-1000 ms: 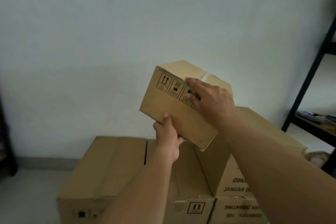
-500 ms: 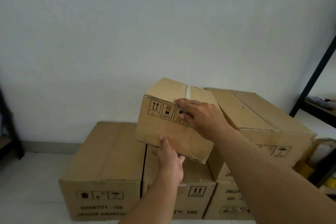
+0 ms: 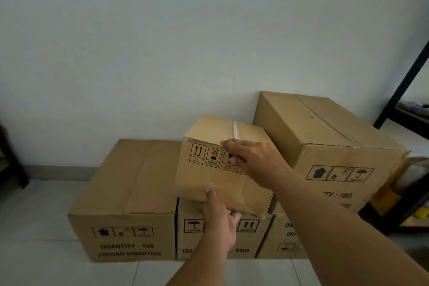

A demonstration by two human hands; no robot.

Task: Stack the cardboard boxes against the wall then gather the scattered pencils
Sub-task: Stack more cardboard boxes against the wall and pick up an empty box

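Observation:
A small taped cardboard box [image 3: 209, 176] sits tilted just over the middle floor box [image 3: 213, 237], its far side low. My left hand [image 3: 219, 218] grips its lower front edge from below, thumb on the front face. My right hand [image 3: 253, 158] holds its upper front edge, fingers curled over the printed symbols. A large box [image 3: 125, 193] stands on the floor at the left. Another large box [image 3: 325, 141] is stacked at the right on a floor box [image 3: 287, 237], against the white wall [image 3: 185, 42]. No pencils are in view.
A black metal shelf frame [image 3: 404, 83] rises at the right edge, with yellow and dark items [image 3: 411, 195] beneath it. A dark furniture leg [image 3: 14, 165] stands at the far left. Pale floor tiles [image 3: 34, 227] stretch in front of the boxes.
Both hands have lowered the small box from chest height down onto the middle floor box. The view has tipped downward, showing more floor and box fronts.

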